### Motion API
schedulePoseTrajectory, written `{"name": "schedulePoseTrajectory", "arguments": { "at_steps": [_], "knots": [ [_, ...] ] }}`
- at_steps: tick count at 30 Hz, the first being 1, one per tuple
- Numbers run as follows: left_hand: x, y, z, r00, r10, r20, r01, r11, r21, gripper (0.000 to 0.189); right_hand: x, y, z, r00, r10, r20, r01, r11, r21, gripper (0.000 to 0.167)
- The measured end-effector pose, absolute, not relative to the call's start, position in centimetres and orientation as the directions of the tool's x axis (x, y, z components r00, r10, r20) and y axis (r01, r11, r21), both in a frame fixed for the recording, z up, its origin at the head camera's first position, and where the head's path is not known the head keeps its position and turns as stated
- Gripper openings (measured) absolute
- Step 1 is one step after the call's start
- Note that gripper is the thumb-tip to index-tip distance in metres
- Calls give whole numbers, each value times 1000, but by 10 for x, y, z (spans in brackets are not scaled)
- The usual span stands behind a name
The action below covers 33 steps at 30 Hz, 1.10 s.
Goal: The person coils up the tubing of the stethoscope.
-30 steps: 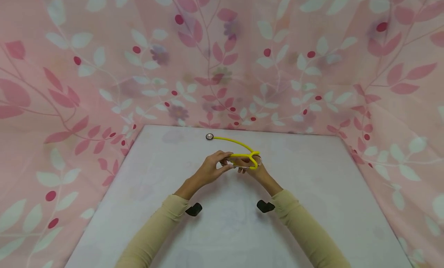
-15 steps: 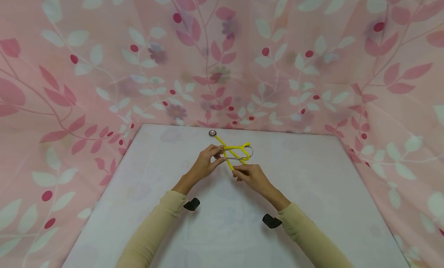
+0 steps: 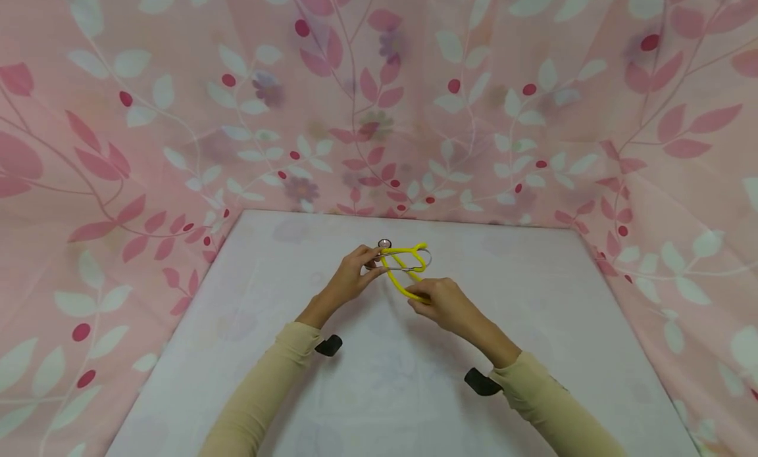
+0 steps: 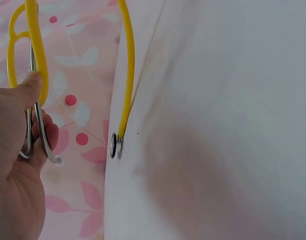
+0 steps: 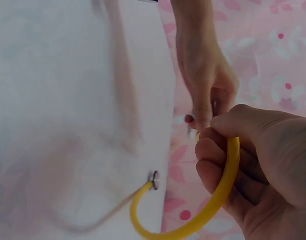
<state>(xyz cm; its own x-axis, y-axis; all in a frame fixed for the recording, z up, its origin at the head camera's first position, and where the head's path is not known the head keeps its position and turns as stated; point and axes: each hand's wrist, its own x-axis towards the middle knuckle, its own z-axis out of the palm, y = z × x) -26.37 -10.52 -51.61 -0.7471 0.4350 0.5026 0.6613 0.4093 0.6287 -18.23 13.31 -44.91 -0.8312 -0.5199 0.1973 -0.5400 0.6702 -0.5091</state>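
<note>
Stethoscope [image 3: 417,269] is held above tabletop [image 3: 367,404]: metal ear tubes [image 4: 41,125] pinched in left hand [image 3: 354,278] fingers, yellow hose [image 5: 222,192] gripped in right hand [image 3: 444,302] fingers. Hose is best bent loosely, ear tubes held steady.

- Gripping yellow stethoscope tube [image 5: 207,212] in right hand [image 5: 277,165], lower right, with thumb up top and fingers curled round it.
- Curving down from there to bottom edge, then back up on the left in a loop.
- Ending in small round chestpiece [image 5: 155,180], dark-rimmed, turned partly side-on, by edge of white tabletop [image 5: 68,90]; can't tell if touching.
- Also seeing left hand [image 5: 207,70], pointing down from top edge to just beside right thumb, with fingertips partly hidden.
- Showing blurred shadows [image 5: 124,95] on tabletop, pink leaf-patterned cloth [image 5: 282,65] beyond.
</note>
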Motion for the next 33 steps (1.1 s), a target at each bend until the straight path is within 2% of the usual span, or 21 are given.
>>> {"name": "schedulePoseTrajectory", "arguments": {
  "at_steps": [7,13,18,23,27,33],
  "knots": [
    [-263,-103,-517,-774,461,434,628,463,626,47,-178,130,-431,-807,-548,221,-589,720,-366,19],
    [-259,-95,-515,-760,507,406,642,493,587,45,-185,127,-420,-733,-600,320,-670,717,-190,20],
    [-252,-86,-514,-744,550,379,660,517,546,44,-201,129,-414,-677,-636,371,-710,697,-102,17],
    [-242,-78,-509,-708,596,379,693,482,537,44,-225,132,-413,-671,-634,386,-720,680,-135,20],
    [-234,-74,-502,-665,638,390,726,427,539,41,-245,141,-418,-679,-645,350,-727,658,-199,23],
    [-230,-78,-492,-639,651,411,749,404,525,58,-268,159,-428,-707,-648,284,-700,583,-412,22]
  ]
}}
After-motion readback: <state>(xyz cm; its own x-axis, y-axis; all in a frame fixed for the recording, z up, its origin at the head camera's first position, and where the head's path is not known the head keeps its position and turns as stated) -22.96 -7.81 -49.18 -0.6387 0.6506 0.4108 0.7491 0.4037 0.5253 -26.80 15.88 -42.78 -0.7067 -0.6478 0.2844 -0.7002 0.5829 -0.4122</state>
